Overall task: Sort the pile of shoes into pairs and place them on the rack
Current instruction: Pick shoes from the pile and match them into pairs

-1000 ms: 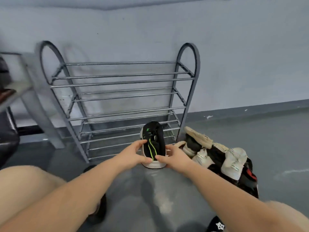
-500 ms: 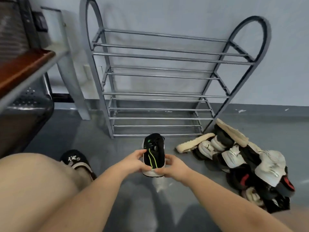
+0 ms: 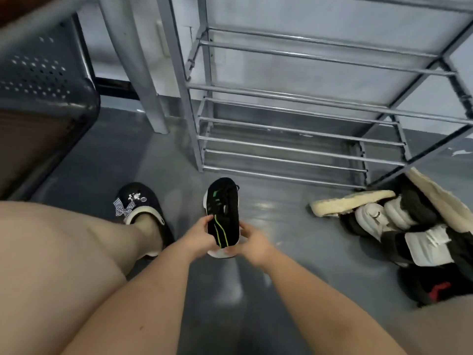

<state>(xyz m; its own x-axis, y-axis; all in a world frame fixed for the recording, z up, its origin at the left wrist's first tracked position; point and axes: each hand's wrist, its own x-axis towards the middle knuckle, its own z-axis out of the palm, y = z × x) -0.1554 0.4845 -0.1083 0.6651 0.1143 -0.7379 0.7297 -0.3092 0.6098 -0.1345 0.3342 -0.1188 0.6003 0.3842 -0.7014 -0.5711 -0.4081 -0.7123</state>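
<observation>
In front of the rack (image 3: 294,124), my left hand (image 3: 195,237) and right hand (image 3: 252,243) both grip one black sneaker (image 3: 223,216). No shoes shelved yet. Next: find its mate in the pile (image 3: 399,226).

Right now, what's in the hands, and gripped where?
One black sneaker with green stripes, white sole. Both hands grip its near end: left hand on the left side, right hand on the right. Its far end points at the rack.
</observation>
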